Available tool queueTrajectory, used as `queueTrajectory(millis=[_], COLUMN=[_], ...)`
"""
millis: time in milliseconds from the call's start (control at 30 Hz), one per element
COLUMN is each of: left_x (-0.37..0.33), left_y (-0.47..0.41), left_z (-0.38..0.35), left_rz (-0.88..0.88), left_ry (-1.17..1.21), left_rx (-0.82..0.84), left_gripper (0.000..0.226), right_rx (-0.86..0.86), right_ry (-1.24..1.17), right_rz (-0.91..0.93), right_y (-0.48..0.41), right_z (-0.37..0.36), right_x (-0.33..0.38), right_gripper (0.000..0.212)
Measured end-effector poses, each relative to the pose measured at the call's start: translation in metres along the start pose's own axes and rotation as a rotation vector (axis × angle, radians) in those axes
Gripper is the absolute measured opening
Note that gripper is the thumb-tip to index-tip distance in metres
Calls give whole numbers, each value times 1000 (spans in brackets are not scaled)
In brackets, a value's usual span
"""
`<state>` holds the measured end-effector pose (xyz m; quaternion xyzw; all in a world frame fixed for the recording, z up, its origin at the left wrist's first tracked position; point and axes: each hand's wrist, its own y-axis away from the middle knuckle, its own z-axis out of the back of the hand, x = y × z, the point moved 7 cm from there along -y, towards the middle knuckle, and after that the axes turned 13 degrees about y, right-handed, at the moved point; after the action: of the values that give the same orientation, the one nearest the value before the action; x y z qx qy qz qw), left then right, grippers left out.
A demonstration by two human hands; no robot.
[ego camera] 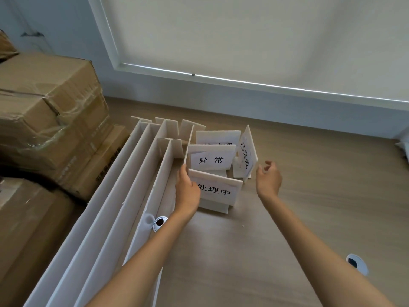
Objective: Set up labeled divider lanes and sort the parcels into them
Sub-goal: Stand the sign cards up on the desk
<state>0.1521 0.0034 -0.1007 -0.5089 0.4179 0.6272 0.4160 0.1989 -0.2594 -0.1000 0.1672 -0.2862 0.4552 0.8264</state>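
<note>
Several long white divider boards (124, 191) lie stacked on edge along the left of the wooden table. To their right stand white label signs: the nearest sign (218, 191) reads 处理中, behind it a sign (211, 159) reads 异常, a third sign (218, 137) is partly hidden, and a fourth sign (246, 155) is turned sideways. My left hand (187, 192) rests against the left edge of the nearest sign, between it and the dividers. My right hand (269, 178) hovers open just right of the sideways sign, touching nothing.
Taped brown cardboard boxes (51, 120) are piled at the left, against the dividers. Two round cable grommets (159, 222) (356, 263) sit in the wooden table (309, 196). A wall with a blind runs along the far table edge.
</note>
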Motion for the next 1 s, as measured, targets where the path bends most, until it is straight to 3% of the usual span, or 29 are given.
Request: queueTrajectory(millis=[100, 200, 300, 533, 733, 900, 1000], left_x=[-15, -23, -30, -77, -150, -179, -186], left_y=[2, 1, 0, 18, 75, 138, 174], left_z=[3, 4, 6, 11, -20, -45, -49], left_rz=[-73, -134, -192, -333, -335, -194, -234], left_ry=[-18, -25, -27, -68, -48, -45, -50], left_rx=[-65, -91, -85, -41, 161, 391, 442], left_gripper=[64, 61, 60, 58, 49, 72, 48], right_rx=[67, 110, 73, -111, 26, 256, 284], right_ry=[158, 271, 202, 151, 37, 10, -10], right_rz=[72, 107, 12, -43, 197, 374, 404], right_y=[-17, -28, -38, -50, -8, 73, 109], right_z=[-10, -24, -23, 85, 190, 249, 275], right_x=[13, 15, 1, -26, -9, 12, -2], right_gripper=[43, 28, 20, 19, 14, 16, 14])
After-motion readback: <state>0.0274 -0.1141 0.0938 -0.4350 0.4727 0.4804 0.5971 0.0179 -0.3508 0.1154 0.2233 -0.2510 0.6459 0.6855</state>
